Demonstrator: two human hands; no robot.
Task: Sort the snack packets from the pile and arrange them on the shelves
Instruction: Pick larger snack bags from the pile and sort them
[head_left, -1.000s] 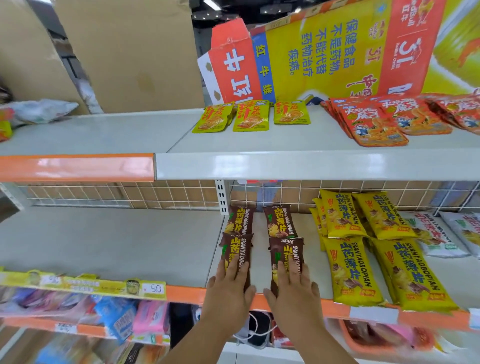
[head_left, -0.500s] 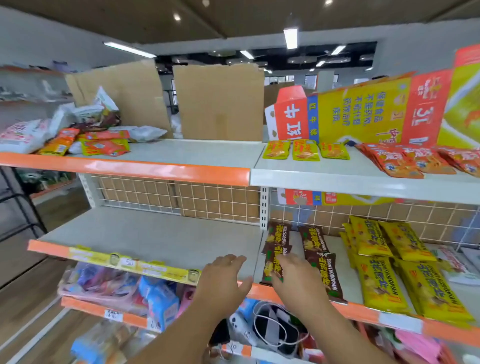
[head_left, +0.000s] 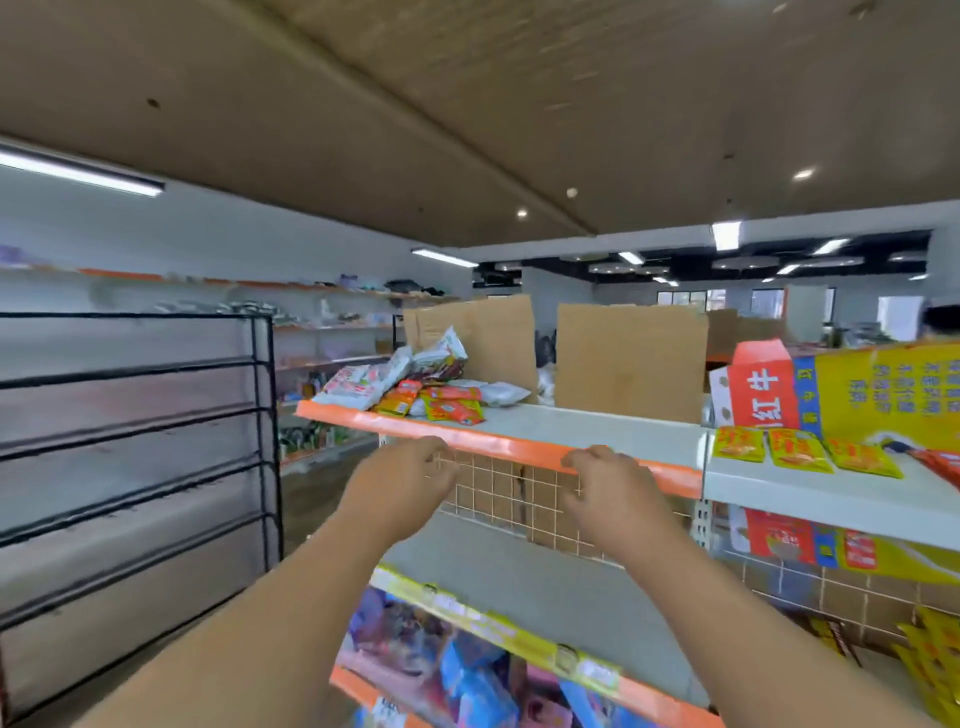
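Observation:
A pile of snack packets (head_left: 415, 387), white, orange and red, lies on the left end of the top shelf (head_left: 571, 426). My left hand (head_left: 402, 480) is raised in front of the shelf's orange edge, below the pile, fingers loosely curled and holding nothing. My right hand (head_left: 605, 480) hangs level with it further right, also loosely curled and empty. Three small yellow packets (head_left: 800, 452) lie in a row on the white shelf section to the right. Yellow packets (head_left: 935, 670) show at the lower right on the middle shelf.
A black wire rack (head_left: 156, 457) stands at the left. Cardboard sheets (head_left: 628, 358) stand behind the top shelf, with a red and yellow printed box (head_left: 841, 389) at the right. Blue and pink packets (head_left: 467, 670) fill the lowest shelf.
Both hands left the brown packets on the middle shelf and rose toward the top shelf. The view swung up and to the left, bringing the pile and the black rack into sight.

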